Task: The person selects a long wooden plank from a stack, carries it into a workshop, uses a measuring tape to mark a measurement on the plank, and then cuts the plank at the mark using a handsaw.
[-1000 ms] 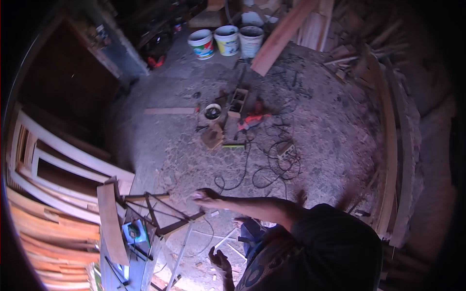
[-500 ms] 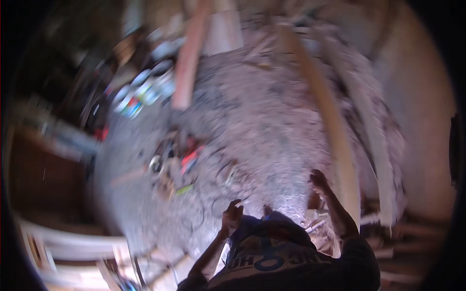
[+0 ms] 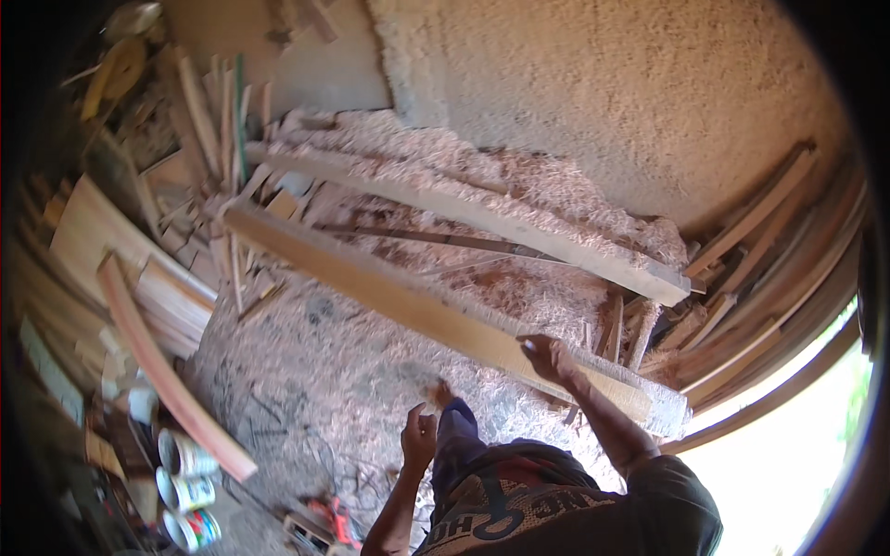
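My right hand (image 3: 549, 360) is over the near end of a long wooden beam (image 3: 408, 310), its fingers curled. A small pale spot shows at its fingertips, too small to name; whether the hand touches the beam I cannot tell. The beam slants from the far left to the near right, its side yellowish and its top dusted with shavings. My left hand (image 3: 419, 437) hangs in front of my body, well apart from the beam. Its fingers are loosely bent and apart, with nothing seen in them.
Behind lies a second beam (image 3: 519, 232) amid heaped wood shavings (image 3: 575, 185) by a rough wall (image 3: 603, 83). Boards (image 3: 769, 306) lean at right. A reddish plank (image 3: 167, 371), paint buckets (image 3: 185, 491) and a red power tool (image 3: 338, 521) are at lower left.
My view has swung to the right, bringing the beams across in front of me. The buckets and red tool now appear lower left. My right hand is now over the beam's near end.
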Motion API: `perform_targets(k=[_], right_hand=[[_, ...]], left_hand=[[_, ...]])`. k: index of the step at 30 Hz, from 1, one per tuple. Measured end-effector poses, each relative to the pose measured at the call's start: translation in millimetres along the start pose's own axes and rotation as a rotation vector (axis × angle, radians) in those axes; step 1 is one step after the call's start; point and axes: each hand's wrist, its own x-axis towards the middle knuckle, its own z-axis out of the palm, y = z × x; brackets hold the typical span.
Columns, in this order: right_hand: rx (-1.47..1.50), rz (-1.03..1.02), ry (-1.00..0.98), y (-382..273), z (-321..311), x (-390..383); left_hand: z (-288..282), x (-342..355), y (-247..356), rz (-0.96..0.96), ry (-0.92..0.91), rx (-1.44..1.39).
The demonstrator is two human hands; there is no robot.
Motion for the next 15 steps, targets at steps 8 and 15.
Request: perform_targets(k=[8,15], right_hand=[[-0.799,0.242,-0.209,16,-120,109],[-0.661,0.483,-0.168,197,-244,138]], left_hand=[[49,220,42,0.540,-0.219,0.302],[131,281,62,0.369,-0.689,0.588]])
